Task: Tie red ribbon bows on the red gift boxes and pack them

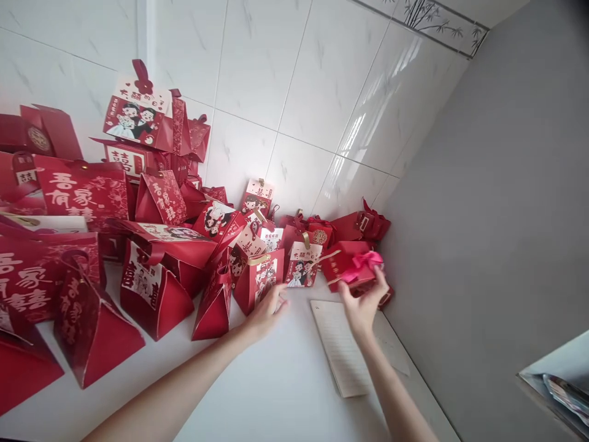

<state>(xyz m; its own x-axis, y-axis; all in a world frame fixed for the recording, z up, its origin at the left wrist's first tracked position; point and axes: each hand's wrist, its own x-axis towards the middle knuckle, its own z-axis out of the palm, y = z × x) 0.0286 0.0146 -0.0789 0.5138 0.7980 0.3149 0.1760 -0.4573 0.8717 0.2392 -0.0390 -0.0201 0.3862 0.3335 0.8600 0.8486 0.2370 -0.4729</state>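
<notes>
My right hand [363, 304] grips a small red gift box [338, 265] with a bright pink ribbon bow [361, 267], its thumb on the near side and its fingers round the right end. Pale cords stick out from the left of that box. To the left, my left hand [267, 312] is loosely bent with its fingers apart, nothing visible in it. Beside its fingertips stands a red candy box [261, 279] with a gold ribbon loop; whether they touch I cannot tell. A white-topped box [304, 265] with a cartoon couple stands between the hands, farther back.
Many red wedding boxes, such as a tent-shaped one [156, 301], crowd the left and back of the white table [239, 393]. A lined notepad [339, 350] lies below my right hand. Tiled wall [257, 80] rises behind; a grey wall [483, 202] bounds the right.
</notes>
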